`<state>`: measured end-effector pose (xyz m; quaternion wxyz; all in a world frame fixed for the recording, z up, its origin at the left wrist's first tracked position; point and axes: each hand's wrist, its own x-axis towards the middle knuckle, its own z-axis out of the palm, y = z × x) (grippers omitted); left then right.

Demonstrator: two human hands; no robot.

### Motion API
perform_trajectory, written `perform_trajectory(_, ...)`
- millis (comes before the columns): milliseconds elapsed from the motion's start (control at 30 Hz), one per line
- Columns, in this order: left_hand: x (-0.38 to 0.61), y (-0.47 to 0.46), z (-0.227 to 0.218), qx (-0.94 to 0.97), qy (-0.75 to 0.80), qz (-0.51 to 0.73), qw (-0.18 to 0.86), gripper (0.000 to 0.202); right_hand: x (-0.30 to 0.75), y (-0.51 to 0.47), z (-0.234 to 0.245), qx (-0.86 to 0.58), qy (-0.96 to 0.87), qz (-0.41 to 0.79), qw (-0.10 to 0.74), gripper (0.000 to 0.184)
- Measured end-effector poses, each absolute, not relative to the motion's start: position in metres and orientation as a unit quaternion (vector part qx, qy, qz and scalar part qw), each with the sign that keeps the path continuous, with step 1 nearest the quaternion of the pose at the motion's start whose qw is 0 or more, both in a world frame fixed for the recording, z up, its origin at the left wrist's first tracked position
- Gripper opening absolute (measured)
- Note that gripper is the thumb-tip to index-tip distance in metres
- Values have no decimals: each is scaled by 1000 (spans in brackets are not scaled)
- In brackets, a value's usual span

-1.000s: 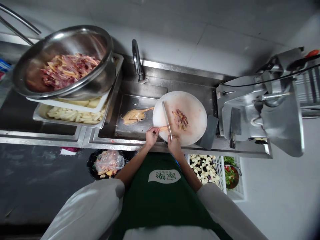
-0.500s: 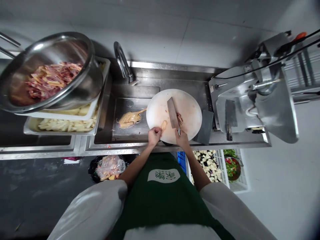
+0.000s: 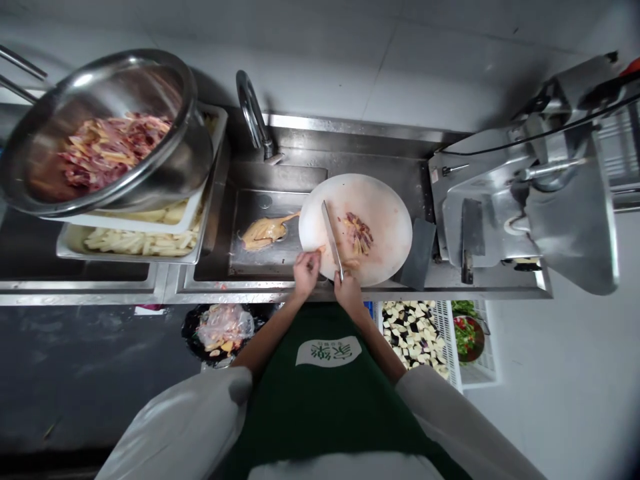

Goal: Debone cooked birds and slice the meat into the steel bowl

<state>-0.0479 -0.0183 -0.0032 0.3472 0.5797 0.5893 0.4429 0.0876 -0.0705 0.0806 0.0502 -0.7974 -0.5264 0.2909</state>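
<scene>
My right hand (image 3: pixel 347 291) grips the handle of a cleaver (image 3: pixel 331 230), its blade nearly edge-on over the left half of the round white cutting board (image 3: pixel 393 207). Sliced dark red and yellowish meat (image 3: pixel 359 233) lies in a small pile right of the blade. A pale yellowish piece (image 3: pixel 352 264) rests close to the cleaver's handle end. My left hand (image 3: pixel 307 272) is at the board's left edge with its fingers pinched together. By its fingertips shows a small orange scrap (image 3: pixel 321 249); whether the fingers hold it is unclear.
A yellow plucked bird (image 3: pixel 263 233) lies in the sink (image 3: pixel 240 267) under the faucet (image 3: pixel 253 113). A steel bowl of cut meat (image 3: pixel 190 153) sits on trays at left. At right are a dark slab (image 3: pixel 423 250), a slicing machine (image 3: pixel 565 193) and another cleaver (image 3: pixel 470 230).
The cleaver has moved left across the board and turned edge-on, uncovering the sliced meat. The yellowish piece by my left hand now lies right of the blade. My left hand has shifted slightly.
</scene>
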Motion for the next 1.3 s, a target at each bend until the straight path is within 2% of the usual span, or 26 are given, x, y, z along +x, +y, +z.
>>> perform_trajectory(67,-37,-12,-4,647,533,415,352,15,90,-67,70,-790,-533,297,54,33)
perform_trajectory(167,-32,0,-10,674,520,397,344,26,108,-57,67,-779,-514,341,114,32)
perform_trajectory(300,-44,18,-17,688,540,365,319,30,155,-61,75,-748,-418,456,240,43)
perform_trajectory(467,-18,59,-19,701,534,363,304,25,229,-112,90,-737,-269,466,410,54)
perform_trajectory(567,30,92,-19,700,508,403,301,37,264,-148,95,-718,-197,479,466,55)
perform_trajectory(633,62,108,-18,713,475,403,322,42,280,-167,91,-707,-163,501,472,54)
perform_trajectory(767,86,108,-7,795,331,330,386,30,288,-190,65,-666,-131,580,450,57)
perform_trajectory(833,78,97,-1,816,306,303,385,32,283,-191,48,-644,-119,618,435,60)
perform_trajectory(967,66,76,1,771,432,335,326,53,252,-166,27,-624,-114,661,401,62)
perform_trajectory(1033,77,70,-4,766,444,331,327,59,230,-143,26,-631,-139,660,383,59)
perform_trajectory(1167,101,62,-3,733,464,366,337,53,189,-100,40,-646,-230,630,363,47)
perform_trajectory(1300,67,60,44,685,503,457,262,42,151,-79,77,-623,-344,609,350,38)
